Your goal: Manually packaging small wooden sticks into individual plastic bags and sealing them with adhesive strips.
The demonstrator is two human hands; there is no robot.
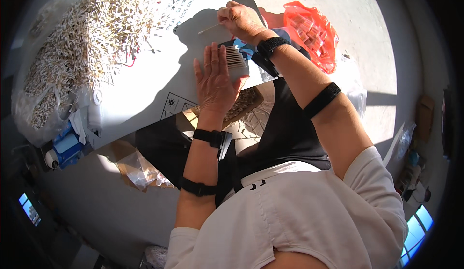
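My left hand point(215, 78) lies flat on a small grey block point(238, 65) that has a row of thin sticks set in it, pressing it against the white cardboard sheet point(145, 85). My right hand point(241, 20) is just above it and pinches one thin pale stick point(209, 28) by its end, the stick pointing left over the sheet. A large heap of the same pale sticks point(87, 32) covers the sheet's upper left.
An orange plastic bag point(314, 32) with small packets lies on the floor to the right. A clear plastic bag point(140, 172) and brown cardboard sit below the sheet. Blue and white items point(65, 148) lie at the left edge. My legs in dark trousers point(285, 128) lie beneath.
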